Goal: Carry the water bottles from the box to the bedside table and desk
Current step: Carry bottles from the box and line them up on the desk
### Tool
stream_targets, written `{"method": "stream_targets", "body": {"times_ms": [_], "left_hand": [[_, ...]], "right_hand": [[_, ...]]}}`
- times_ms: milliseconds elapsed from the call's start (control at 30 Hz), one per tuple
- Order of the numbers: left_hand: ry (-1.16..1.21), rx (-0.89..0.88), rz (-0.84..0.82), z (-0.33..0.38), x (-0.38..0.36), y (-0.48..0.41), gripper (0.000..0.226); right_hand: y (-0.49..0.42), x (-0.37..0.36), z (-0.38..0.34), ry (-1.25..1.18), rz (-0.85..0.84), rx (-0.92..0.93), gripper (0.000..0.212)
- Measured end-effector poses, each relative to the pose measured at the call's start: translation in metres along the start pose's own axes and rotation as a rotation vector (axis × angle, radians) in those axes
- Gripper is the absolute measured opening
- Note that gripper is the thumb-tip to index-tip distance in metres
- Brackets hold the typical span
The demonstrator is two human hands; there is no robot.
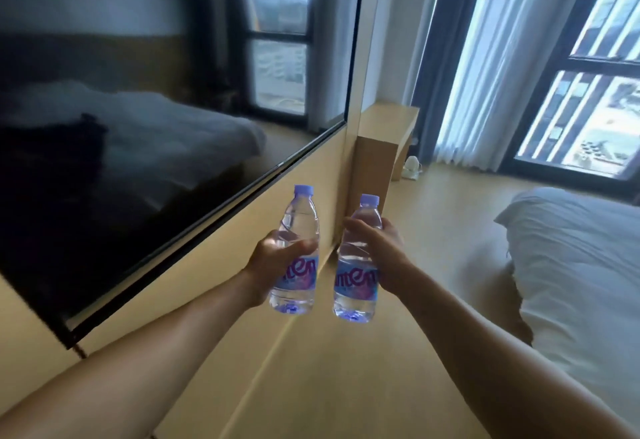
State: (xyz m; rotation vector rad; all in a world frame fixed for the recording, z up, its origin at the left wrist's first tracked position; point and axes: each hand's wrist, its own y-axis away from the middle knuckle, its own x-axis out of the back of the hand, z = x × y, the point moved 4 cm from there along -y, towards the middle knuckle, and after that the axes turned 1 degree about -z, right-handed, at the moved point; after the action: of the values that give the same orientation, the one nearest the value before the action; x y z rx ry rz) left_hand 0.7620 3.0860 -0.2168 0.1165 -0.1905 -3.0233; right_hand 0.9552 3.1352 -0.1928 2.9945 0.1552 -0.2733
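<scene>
I hold two clear water bottles with pale purple caps and blue-pink labels, both upright in front of me above the floor. My left hand (273, 262) grips the left bottle (298, 220) around its middle. The right bottle (356, 262) is gripped at its waist by my right hand (384, 251). The two bottles are side by side, a small gap apart. A light wooden desk (388, 119) stands ahead against the left wall, near the window. No box or bedside table is in view.
A large dark wall-mounted TV screen (138, 147) fills the left side. A bed with white bedding (575, 258) lies on the right. Wooden floor (443, 216) runs between them toward the curtains (485, 67) and window. A small white object (412, 166) sits on the floor by the desk.
</scene>
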Motion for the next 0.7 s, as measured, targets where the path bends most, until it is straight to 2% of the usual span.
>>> {"method": "stream_targets", "body": {"times_ms": [133, 233, 333, 533, 600, 633, 700], "left_hand": [[-0.037, -0.006, -0.126, 0.007, -0.031, -0.065, 0.071], [-0.04, -0.019, -0.217, 0.011, -0.065, -0.106, 0.058], [-0.082, -0.017, -0.29, 0.007, -0.105, -0.149, 0.061], [-0.109, -0.013, -0.361, 0.003, -0.201, -0.236, 0.061], [-0.117, -0.018, -0.384, 0.005, -0.234, -0.263, 0.053], [-0.115, -0.02, -0.397, 0.006, -0.249, -0.276, 0.053], [-0.123, -0.029, -0.389, 0.008, -0.275, -0.304, 0.07]], "right_hand": [[-0.038, 0.035, -0.014, 0.0, 0.11, 0.034, 0.044], [-0.066, 0.072, -0.018, 0.021, 0.196, 0.042, 0.041], [-0.099, 0.116, -0.023, 0.054, 0.27, 0.063, 0.044], [-0.176, 0.209, -0.042, 0.058, 0.31, 0.095, 0.05], [-0.201, 0.238, -0.052, 0.058, 0.315, 0.094, 0.051], [-0.212, 0.252, -0.058, 0.055, 0.314, 0.096, 0.051], [-0.235, 0.279, -0.069, 0.069, 0.31, 0.103, 0.053]]}}
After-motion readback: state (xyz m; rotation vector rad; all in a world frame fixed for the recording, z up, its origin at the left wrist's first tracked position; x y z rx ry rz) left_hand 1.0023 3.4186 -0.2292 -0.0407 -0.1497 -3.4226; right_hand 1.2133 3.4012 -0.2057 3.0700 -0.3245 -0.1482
